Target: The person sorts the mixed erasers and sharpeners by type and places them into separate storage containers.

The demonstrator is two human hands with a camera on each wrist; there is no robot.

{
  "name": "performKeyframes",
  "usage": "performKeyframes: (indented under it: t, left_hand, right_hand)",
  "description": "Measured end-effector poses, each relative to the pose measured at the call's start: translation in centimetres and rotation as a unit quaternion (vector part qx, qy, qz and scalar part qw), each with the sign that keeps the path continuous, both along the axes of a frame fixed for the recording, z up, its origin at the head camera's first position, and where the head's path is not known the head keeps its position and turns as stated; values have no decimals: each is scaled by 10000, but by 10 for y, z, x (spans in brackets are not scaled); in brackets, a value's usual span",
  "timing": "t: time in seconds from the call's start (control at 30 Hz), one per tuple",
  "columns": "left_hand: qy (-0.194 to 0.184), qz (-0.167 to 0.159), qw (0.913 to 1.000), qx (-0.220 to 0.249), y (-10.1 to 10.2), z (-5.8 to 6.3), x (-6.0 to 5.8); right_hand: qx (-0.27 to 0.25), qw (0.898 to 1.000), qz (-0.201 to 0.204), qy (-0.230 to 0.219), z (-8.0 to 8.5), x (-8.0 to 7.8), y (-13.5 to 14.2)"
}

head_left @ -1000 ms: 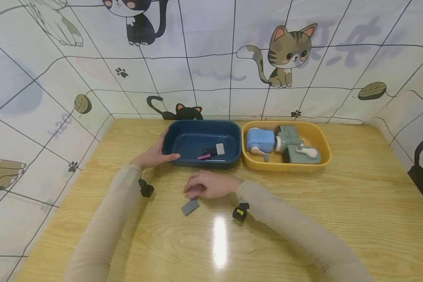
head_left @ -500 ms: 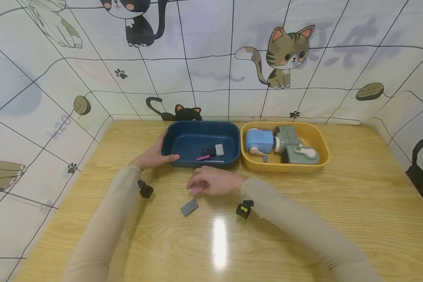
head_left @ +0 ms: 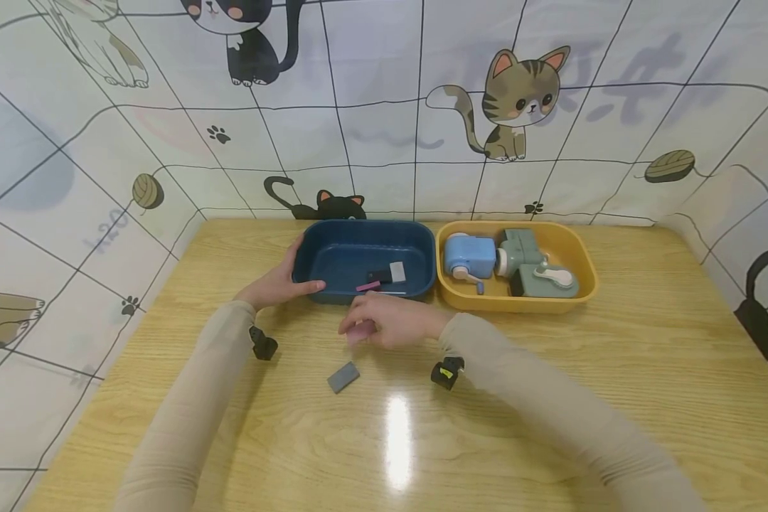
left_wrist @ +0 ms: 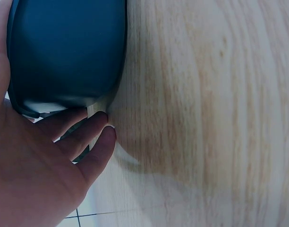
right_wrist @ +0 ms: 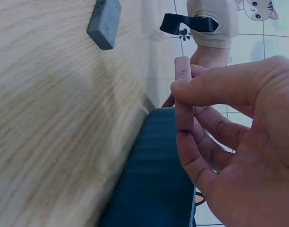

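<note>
My right hand point(head_left: 393, 321) pinches a pink eraser point(right_wrist: 183, 71) between thumb and fingers, in front of the blue bin point(head_left: 323, 296) and off the table. The right wrist view shows the eraser edge-on, with faint marks. My left hand point(head_left: 278, 283) holds the left end of that bin, thumb along the front and fingers at the far side; the left wrist view shows loosely bent fingers by its corner. A grey eraser point(head_left: 343, 377) lies on the table nearer me. Inside the bin are a white block point(head_left: 397, 272), a dark block point(head_left: 380, 276) and a pink piece point(head_left: 368, 286).
To the right, a yellow bin point(head_left: 518, 304) stands against the blue one. It holds a blue crank pencil sharpener point(head_left: 470, 254) and grey-green crank devices point(head_left: 544, 281). A cat-patterned cloth point(head_left: 384, 128) rises behind the wooden table point(head_left: 518, 384).
My right hand has lifted the pink eraser away from the grey one and moved it slightly toward the blue bin. My left hand stays at the bin's left end.
</note>
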State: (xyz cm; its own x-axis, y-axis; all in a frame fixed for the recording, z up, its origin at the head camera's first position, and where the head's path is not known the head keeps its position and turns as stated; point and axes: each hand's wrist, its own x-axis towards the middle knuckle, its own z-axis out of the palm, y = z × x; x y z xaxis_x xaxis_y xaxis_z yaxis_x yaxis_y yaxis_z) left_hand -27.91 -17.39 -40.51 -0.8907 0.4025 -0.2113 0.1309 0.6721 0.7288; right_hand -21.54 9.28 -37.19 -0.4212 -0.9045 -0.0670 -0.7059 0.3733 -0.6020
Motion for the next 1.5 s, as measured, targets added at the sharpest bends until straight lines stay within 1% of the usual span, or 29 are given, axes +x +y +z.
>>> performKeyframes:
  t: [0.07, 0.2, 0.33, 0.67, 0.93, 1.13, 1.33, 1.5]
  left_hand:
    - [46, -13, 10000, -33, -2, -5, -3]
    - [55, 30, 10000, -31, -4, -8, -5]
    - [32, 54, 10000, -24, -3, -8, -4]
    - [-2, 17, 10000, -31, -4, -7, -5]
    - [-1, 10, 10000, -51, -4, -7, -5]
    - [-39, 25, 10000, -27, -4, -7, -5]
    - [-52, 19, 10000, 43, -5, -8, -6]
    - [-49, 9, 10000, 73, -5, -9, -7]
  right_hand:
    - [-6, 10000, -22, 12, 2, -1, 0]
    - [-76, 9999, -29, 132, 7, -3, 1]
    - [-111, 9994, -62, 327, 11, -5, 2]
    - [87, 9985, -224, 484, 24, -9, 2]
    - [74, 9987, -267, 419, 31, -16, 1]
    - [162, 9982, -461, 350, 34, -22, 2]
    - [4, 9980, -449, 438, 34, -31, 5]
    - [-43, 9980, -468, 424, 35, -36, 6]
